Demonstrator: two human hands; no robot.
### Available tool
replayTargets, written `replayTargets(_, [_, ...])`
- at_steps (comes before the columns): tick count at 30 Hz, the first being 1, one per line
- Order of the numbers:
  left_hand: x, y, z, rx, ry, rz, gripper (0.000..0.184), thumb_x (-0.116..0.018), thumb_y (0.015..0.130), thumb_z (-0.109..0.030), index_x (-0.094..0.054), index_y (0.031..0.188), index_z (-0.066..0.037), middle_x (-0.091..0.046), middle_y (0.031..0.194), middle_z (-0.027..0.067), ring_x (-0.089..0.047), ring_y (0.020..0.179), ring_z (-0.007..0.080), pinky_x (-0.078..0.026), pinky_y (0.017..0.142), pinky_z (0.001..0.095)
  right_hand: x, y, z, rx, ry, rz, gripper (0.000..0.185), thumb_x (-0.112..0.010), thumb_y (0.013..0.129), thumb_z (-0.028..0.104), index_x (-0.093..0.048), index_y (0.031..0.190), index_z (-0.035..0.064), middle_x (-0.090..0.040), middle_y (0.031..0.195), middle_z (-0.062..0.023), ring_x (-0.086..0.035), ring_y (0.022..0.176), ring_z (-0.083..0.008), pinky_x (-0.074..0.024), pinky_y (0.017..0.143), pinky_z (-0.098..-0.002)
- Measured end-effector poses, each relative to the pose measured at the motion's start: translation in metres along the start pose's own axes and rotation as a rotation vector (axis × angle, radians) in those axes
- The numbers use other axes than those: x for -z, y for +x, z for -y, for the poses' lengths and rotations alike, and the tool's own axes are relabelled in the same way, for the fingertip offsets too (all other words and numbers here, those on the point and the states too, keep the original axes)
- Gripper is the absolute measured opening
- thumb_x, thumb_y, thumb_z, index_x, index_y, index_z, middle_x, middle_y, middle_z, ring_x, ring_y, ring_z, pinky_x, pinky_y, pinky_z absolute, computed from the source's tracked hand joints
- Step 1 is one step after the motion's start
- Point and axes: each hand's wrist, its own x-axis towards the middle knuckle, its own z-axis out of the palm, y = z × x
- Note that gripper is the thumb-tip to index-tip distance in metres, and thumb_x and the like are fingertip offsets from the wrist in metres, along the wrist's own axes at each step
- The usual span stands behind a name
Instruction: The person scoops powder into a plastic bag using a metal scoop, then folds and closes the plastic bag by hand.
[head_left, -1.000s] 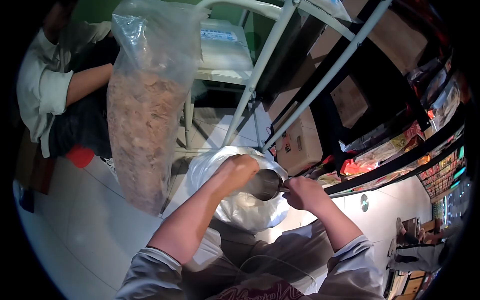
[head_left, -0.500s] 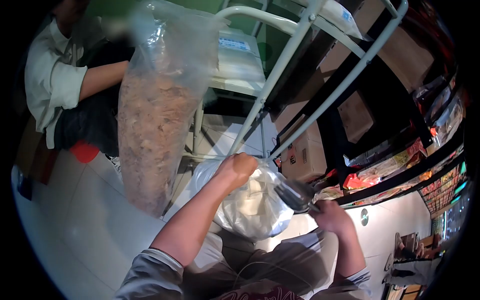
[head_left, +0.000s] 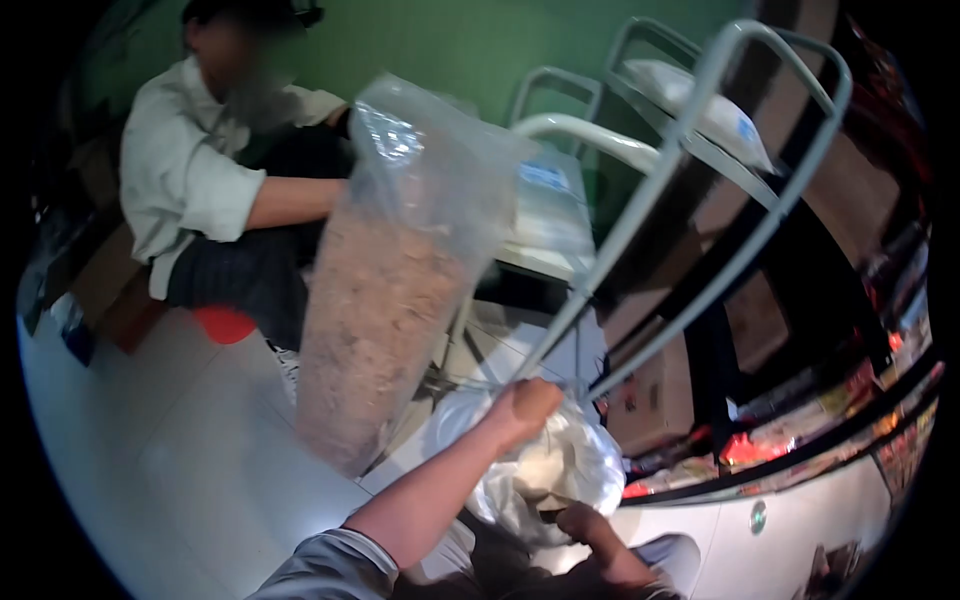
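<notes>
A translucent plastic bag with pale contents stands low in front of my body. My left hand is closed on its upper rim. At the bag's near right side, my right hand is closed round the handle of a metal scoop, whose dark body is mostly hidden at the bag's opening. To the left stands a tall clear sack, filled to about two thirds with light brown flaky pieces.
Another person sits at the left behind the tall sack, on something red. A pale metal-framed rack holds white packets. Cardboard boxes and colourful packaged goods are at the right.
The view has tilted up and left. My right hand lifted the scoop out to the right of the bag, then brought it back to the bag's near side. My left hand stays on the rim.
</notes>
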Motion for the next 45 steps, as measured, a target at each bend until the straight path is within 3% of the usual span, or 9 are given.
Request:
replayTargets(3, [0.002, 0.004, 0.001, 0.008, -0.060, -0.086, 0.005, -0.060, 0.072, -0.005, -0.063, 0.075, -0.007, -0.065, 0.078, 0.0180, -0.064, 0.078, 0.0378, -0.051, 0.068, 0.0446, -0.022, 0.041, -0.005, 0.292, -0.346, -0.006, 0.032, -0.048, 0.080, 0.019, -0.071, 0.089, -0.0014, -0.069, 0.083, -0.0207, -0.069, 0.065, -0.0307, -0.0567, 0.066, -0.0394])
replayTargets(6, [0.004, 0.000, -0.006, 0.086, -0.050, 0.067, 0.007, -0.059, 0.071, -0.001, -0.062, 0.075, -0.006, -0.065, 0.078, 0.0179, -0.064, 0.078, 0.0384, -0.050, 0.068, 0.0455, -0.043, 0.056, 0.021, -0.115, 0.139, -0.153, 0.032, -0.048, 0.078, 0.021, -0.070, 0.083, -0.0017, -0.068, 0.084, -0.0252, -0.066, 0.093, -0.0390, -0.0524, 0.084, -0.0447])
replayTargets(11, [0.002, -0.003, -0.009, 0.053, -0.083, 0.041, 0.009, -0.058, 0.070, 0.003, -0.061, 0.075, -0.004, -0.065, 0.079, 0.0182, -0.064, 0.079, 0.0395, -0.049, 0.067, 0.0453, -0.089, 0.093, 0.005, 0.166, -0.014, -0.577, 0.034, -0.045, 0.082, 0.020, -0.068, 0.073, -0.0031, -0.067, 0.077, -0.0248, -0.069, 0.071, -0.0346, -0.0551, 0.069, -0.0458])
replayTargets(22, [-0.009, -0.002, 0.009, -0.053, -0.267, -0.014, 0.003, -0.058, 0.072, -0.003, -0.061, 0.072, -0.004, -0.063, 0.074, 0.0183, -0.063, 0.076, 0.0387, -0.048, 0.065, 0.0447, -0.148, 0.256, -0.131, 0.496, -0.643, -0.565, 0.026, -0.050, 0.087, 0.019, -0.069, 0.088, 0.0012, -0.068, 0.084, -0.0231, -0.068, 0.081, -0.0389, -0.0541, 0.073, -0.0486])
replayTargets(26, [-0.010, 0.002, 0.009, -0.058, -0.269, -0.006, 0.006, -0.057, 0.067, 0.001, -0.059, 0.065, -0.003, -0.061, 0.070, 0.0194, -0.062, 0.071, 0.0392, -0.046, 0.061, 0.0455, -0.114, 0.142, -0.037, 0.000, 0.120, -0.576, 0.034, -0.048, 0.090, 0.025, -0.066, 0.092, -0.0026, -0.067, 0.091, -0.0269, -0.066, 0.089, -0.0404, -0.0514, 0.080, -0.0484])
replayTargets(32, [-0.010, 0.001, 0.007, -0.033, -0.257, 0.003, 0.009, -0.061, 0.063, 0.005, -0.061, 0.069, -0.002, -0.064, 0.073, 0.0168, -0.063, 0.074, 0.0361, -0.049, 0.068, 0.0415, -0.130, 0.180, -0.080, 0.201, -0.095, -0.475, 0.049, -0.047, 0.091, 0.037, -0.064, 0.093, -0.0088, -0.065, 0.097, -0.0316, -0.063, 0.094, -0.0438, -0.0491, 0.084, -0.0485])
replayTargets(34, [-0.010, 0.000, 0.007, -0.025, -0.257, 0.001, 0.010, -0.061, 0.064, 0.005, -0.062, 0.069, -0.002, -0.064, 0.075, 0.0167, -0.063, 0.076, 0.0363, -0.049, 0.069, 0.0419, -0.095, 0.099, -0.009, -0.169, 0.364, -0.285, 0.045, -0.046, 0.092, 0.033, -0.063, 0.092, -0.0089, -0.065, 0.092, -0.0309, -0.064, 0.094, -0.0426, -0.0502, 0.080, -0.0489])
replayTargets(40, [-0.011, 0.007, 0.016, -0.057, -0.196, 0.127, 0.009, -0.067, 0.067, 0.000, -0.066, 0.074, -0.006, -0.067, 0.077, 0.0156, -0.066, 0.072, 0.0304, -0.051, 0.068, 0.0392, -0.130, 0.087, -0.038, 0.624, -0.515, -1.245, 0.009, -0.055, 0.083, 0.007, -0.064, 0.087, 0.0054, -0.047, 0.055, -0.0164, -0.049, 0.046, -0.0329, -0.0428, 0.045, -0.0435])
replayTargets(45, [0.011, -0.002, -0.003, 0.038, -0.277, 0.178, 0.006, -0.060, 0.073, 0.005, -0.062, 0.074, -0.001, -0.066, 0.071, 0.0141, -0.070, 0.072, 0.0258, -0.052, 0.066, 0.0343, -0.133, 0.046, -0.004, -0.082, 0.329, -0.807, 0.049, -0.048, 0.095, 0.039, -0.059, 0.070, -0.0013, -0.064, 0.069, -0.0229, -0.066, 0.061, -0.0286, -0.0479, 0.048, -0.0424])
